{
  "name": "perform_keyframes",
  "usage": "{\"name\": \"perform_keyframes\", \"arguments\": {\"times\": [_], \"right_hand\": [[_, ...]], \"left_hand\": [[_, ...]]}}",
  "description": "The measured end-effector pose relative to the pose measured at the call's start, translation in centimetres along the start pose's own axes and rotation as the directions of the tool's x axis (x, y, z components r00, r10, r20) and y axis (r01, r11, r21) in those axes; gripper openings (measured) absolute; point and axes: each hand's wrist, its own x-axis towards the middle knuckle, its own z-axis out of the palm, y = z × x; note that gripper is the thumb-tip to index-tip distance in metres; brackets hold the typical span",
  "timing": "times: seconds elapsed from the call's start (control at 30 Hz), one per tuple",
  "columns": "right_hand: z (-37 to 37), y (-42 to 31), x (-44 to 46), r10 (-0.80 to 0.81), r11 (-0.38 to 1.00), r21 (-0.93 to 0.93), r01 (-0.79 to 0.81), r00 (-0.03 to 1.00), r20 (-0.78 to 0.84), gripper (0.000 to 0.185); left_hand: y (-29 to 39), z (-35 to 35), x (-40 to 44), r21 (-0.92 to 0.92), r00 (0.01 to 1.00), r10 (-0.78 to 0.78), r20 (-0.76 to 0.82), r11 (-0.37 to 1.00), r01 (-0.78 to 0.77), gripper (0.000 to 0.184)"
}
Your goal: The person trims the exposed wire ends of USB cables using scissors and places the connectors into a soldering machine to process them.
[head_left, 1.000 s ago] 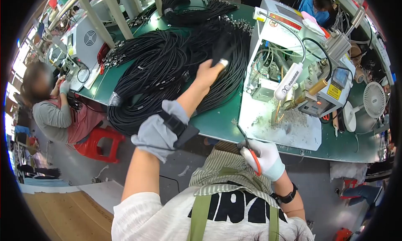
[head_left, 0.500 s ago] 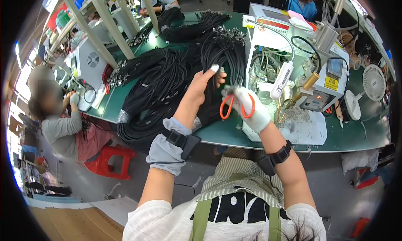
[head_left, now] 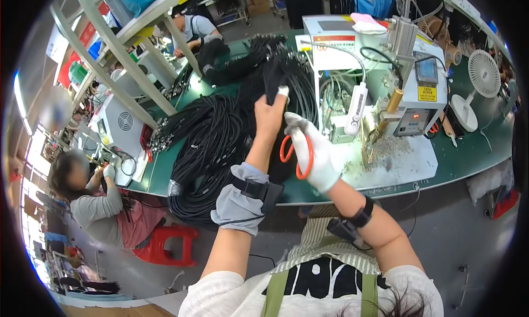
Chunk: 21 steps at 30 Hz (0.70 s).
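Observation:
My left hand [head_left: 266,114], with a white cover on the thumb tip, is closed on some black cables [head_left: 272,84] at the middle of the bench. How many strands it holds is hidden. Close on its right, my right hand [head_left: 316,158] wears a white glove and is wrapped round scissors [head_left: 305,171] with orange handles. Their loops show at the palm; the blades are hidden. A large coiled bundle of black cables [head_left: 206,132] lies left of my hands, and further cables [head_left: 303,88] with metal ends spread behind them.
A bench machine [head_left: 334,58] with a red display stands to the right, its pale base plate [head_left: 410,168] strewn with metal bits. Beyond it is a white fan [head_left: 485,74]. Shelf posts [head_left: 118,58] rise on the left. A co-worker [head_left: 102,207] sits at the left on a red stool [head_left: 173,245].
My left hand has reached further forward over the cables, still gripping some. My right hand keeps the scissors and has turned, leaving the loops more upright. The camera view has shifted.

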Motion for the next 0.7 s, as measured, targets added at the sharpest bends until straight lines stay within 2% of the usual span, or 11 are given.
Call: {"name": "perform_keyframes", "arguments": {"times": [0.07, 0.1, 0.17, 0.27, 0.37, 0.4, 0.43, 0.5, 0.57, 0.63, 0.7], "right_hand": [[-1.1, 2.5, 1.3, 0.428, 0.841, -0.469, -0.269, 0.862, 0.273, 0.024], [-0.9, 3.3, 1.0, 0.427, 0.840, -0.472, -0.266, 0.862, 0.274, 0.024], [-0.5, 4.1, -0.7, 0.255, 0.936, -0.281, -0.211, 0.958, 0.133, 0.025], [0.6, 1.9, -1.4, 0.110, 0.991, -0.072, -0.111, 0.994, -0.024, 0.026], [2.8, -0.9, 0.7, -0.039, 0.989, 0.132, 0.066, 0.980, -0.197, 0.029], [3.2, 0.5, 2.6, 0.151, 0.865, 0.492, -0.101, 0.986, -0.064, 0.026], [3.8, 2.1, 4.4, 0.272, 0.593, 0.759, -0.269, 0.954, 0.126, 0.024], [4.7, 4.6, 7.9, 0.363, 0.417, 0.859, -0.296, 0.921, 0.141, 0.025], [5.1, 8.0, 9.1, 0.442, 0.407, 0.850, -0.335, 0.886, 0.137, 0.031], [4.9, 10.2, 9.2, 0.604, 0.601, 0.621, -0.503, 0.794, 0.058, 0.036], [5.2, 15.2, 9.4, 0.296, 0.955, 0.058, -0.291, 0.929, -0.222, 0.041]], "left_hand": [[2.0, -1.3, -0.8, -0.106, 0.996, -0.078, 0.031, 0.991, 0.081, 0.024], [3.1, -2.1, -0.6, -0.211, 0.989, -0.135, 0.067, 0.966, 0.146, 0.024], [3.1, -2.8, 0.0, -0.320, 0.977, -0.186, 0.104, 0.924, 0.210, 0.024], [1.6, -3.1, 1.1, -0.599, 0.783, -0.324, 0.530, 0.511, 0.617, 0.025], [1.9, -3.5, 1.1, -0.626, 0.814, -0.276, 0.510, 0.530, 0.572, 0.027], [2.1, -3.7, 0.7, -0.633, 0.825, -0.262, 0.502, 0.538, 0.556, 0.028], [2.2, -4.1, 0.4, -0.624, 0.816, -0.264, 0.514, 0.538, 0.566, 0.028], [2.7, -4.2, 0.4, -0.658, 0.888, -0.264, 0.378, 0.598, 0.458, 0.029], [2.9, -4.3, 0.3, -0.664, 0.893, -0.240, 0.381, 0.601, 0.445, 0.029], [3.1, -4.5, -0.2, -0.700, 0.901, -0.223, 0.373, 0.570, 0.431, 0.030], [4.3, -5.4, -1.7, -0.708, 0.932, -0.202, 0.301, 0.607, 0.360, 0.029]]}}
